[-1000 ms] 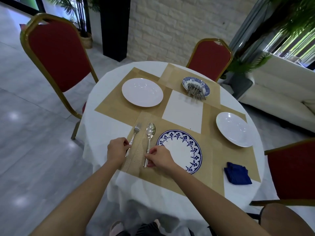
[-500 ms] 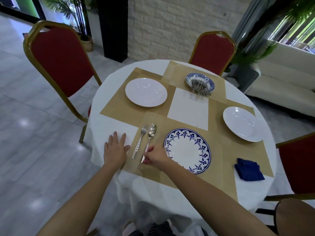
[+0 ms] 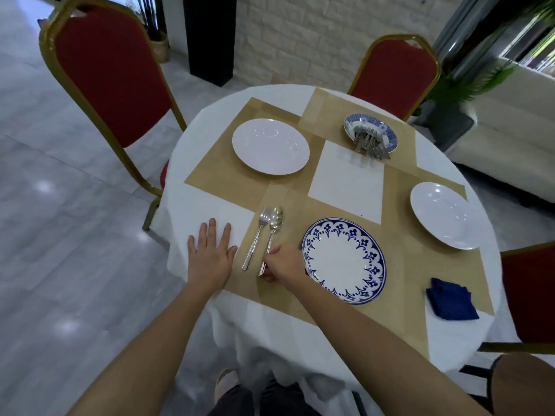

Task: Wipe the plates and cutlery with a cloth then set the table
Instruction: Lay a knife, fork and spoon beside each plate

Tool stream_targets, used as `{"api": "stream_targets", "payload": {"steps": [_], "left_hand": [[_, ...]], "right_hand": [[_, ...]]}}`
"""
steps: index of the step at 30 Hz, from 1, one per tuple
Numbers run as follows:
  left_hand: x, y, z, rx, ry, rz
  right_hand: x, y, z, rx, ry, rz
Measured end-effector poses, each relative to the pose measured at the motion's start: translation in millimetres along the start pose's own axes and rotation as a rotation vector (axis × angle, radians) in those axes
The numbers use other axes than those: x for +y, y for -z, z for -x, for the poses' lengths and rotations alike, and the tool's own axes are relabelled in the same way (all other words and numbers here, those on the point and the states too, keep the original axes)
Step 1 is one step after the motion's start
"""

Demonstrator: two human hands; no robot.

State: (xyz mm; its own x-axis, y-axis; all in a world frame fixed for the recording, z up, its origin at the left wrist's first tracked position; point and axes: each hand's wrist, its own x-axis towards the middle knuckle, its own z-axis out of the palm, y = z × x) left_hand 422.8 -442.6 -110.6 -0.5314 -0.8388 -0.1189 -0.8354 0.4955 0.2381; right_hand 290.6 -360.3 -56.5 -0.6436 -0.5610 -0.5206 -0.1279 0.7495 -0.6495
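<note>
My right hand (image 3: pixel 282 265) pinches the spoon (image 3: pixel 275 219) by its handle end; my left hand (image 3: pixel 210 256) lies flat, fingers straight. Stiff, light steel, probably slippery.

A dining room of the restaurant or banquet-hall kind is shown. A round worktop (image 3: pixel 186 187) is draped in a white cloth that hangs well below its edge, and it is laid with tan woven placemats (image 3: pixel 216 172) and plates (image 3: pixel 270 147) at several seats. Banquet chairs (image 3: pixel 111 73) with gilded metal frames and red padded backs are set around it. A polished grey stone floor (image 3: pixel 60 205), a white brick-faced wall (image 3: pixel 294 34), potted greenery (image 3: pixel 468 85) and a pale sofa (image 3: pixel 510 139) are seen beyond.
</note>
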Motion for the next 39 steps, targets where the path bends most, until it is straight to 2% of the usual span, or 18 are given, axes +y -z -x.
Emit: {"api": "stream_targets", "payload": {"steps": [3, 16, 22, 28, 31, 36, 39], "left_hand": [[-2.0, -2.2, 0.6, 0.04, -0.003, 0.032], [-1.6, -2.5, 1.6, 0.022, -0.004, 0.007], [-1.1, -1.5, 1.1, 0.008, -0.003, -0.003], [-1.1, -0.6, 1.7, -0.015, -0.002, -0.029], [-1.7, 2.6, 2.3, -0.068, 0.01, -0.033], [6.3, 23.2, -4.2, -0.19, 0.027, -0.035], [7.9, 34.7, -10.3, -0.187, 0.028, -0.078]], "right_hand": [[0.6, -3.5, -6.7, -0.001, 0.047, 0.124], [5.5, -4.9, -11.8, -0.016, 0.112, 0.296], [12.1, -9.6, -18.3, 0.036, 0.164, 0.339], [16.8, -11.2, -21.7, 0.012, 0.174, 0.298], [7.4, -3.0, -9.6, 0.064, 0.241, 0.267], [-10.9, 29.7, 6.5, 0.186, 0.455, 0.339], [-14.2, 55.5, 5.1, 0.204, 0.506, 0.472]]}}
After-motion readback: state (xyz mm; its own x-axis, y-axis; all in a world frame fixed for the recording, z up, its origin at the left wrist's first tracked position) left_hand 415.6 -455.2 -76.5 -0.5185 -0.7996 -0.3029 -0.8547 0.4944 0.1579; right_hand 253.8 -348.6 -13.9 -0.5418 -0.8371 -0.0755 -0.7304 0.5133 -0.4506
